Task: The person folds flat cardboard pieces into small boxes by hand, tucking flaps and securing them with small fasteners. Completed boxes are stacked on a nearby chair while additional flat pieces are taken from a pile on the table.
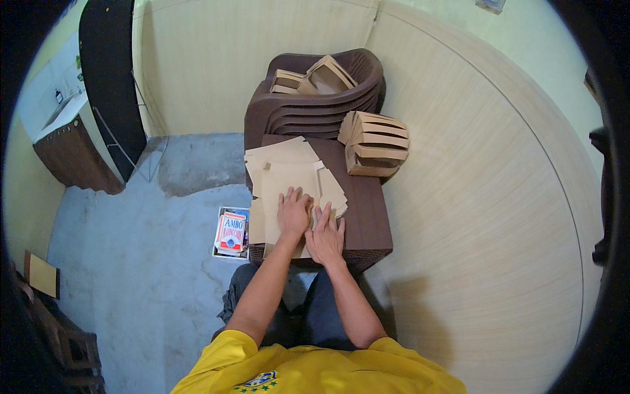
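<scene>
A brown cardboard box blank [290, 178], mostly flat with some flaps bent up, lies on top of other flat cardboard pieces on a dark brown woven-look plastic surface [367, 217]. My left hand [293, 211] rests on the blank's near middle, fingers stretched forward and slightly bent. Close beside it, my right hand [325, 238] presses down at the blank's near right part with its fingers spread. Neither hand is wrapped round anything. What lies directly under the palms is hidden.
Behind the surface stand stacked brown plastic chairs [315, 108], with folded cardboard boxes [331, 75] on the seat. More folded boxes [377, 144] sit at the right, by the wooden panel wall [485, 197]. A bin of printed packets [231, 233] stands on the floor at the left.
</scene>
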Demonstrator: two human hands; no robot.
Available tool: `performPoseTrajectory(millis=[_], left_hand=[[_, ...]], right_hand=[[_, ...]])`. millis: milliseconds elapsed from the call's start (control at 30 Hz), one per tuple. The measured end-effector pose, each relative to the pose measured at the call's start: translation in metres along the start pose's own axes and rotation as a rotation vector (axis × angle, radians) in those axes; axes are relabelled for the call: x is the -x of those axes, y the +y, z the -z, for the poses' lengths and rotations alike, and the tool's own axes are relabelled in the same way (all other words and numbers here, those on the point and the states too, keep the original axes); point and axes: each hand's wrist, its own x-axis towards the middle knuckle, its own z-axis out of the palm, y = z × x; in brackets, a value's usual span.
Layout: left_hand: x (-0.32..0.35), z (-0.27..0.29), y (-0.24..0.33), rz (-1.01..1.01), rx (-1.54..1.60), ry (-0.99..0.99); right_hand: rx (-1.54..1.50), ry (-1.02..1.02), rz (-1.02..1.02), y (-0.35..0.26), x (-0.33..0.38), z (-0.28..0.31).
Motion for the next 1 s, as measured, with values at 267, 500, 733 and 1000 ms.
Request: performPoseTrajectory(millis=[267,500,733,1000], left_hand=[[-0.001,0.007,0.002,0.041,-0.005,-0.043],[-0.030,0.028,0.018,0.241,0.108,-0.167],[0.000,0.032,0.018,0.045,-0.015,-0.289],[-0.005,0.008,-0.003,0.011,0.249,-0.041]], right_hand=[[-0.170,-0.072,-0.079,0.003,-0.028,0.029],[0.001,0.163,-0.326,0.015,0.006,0.043],[-0.257,0.341,-0.297,0.042,-0.032,0.024],[-0.034,0.446,0.335,0.015,-0.019,0.001]])
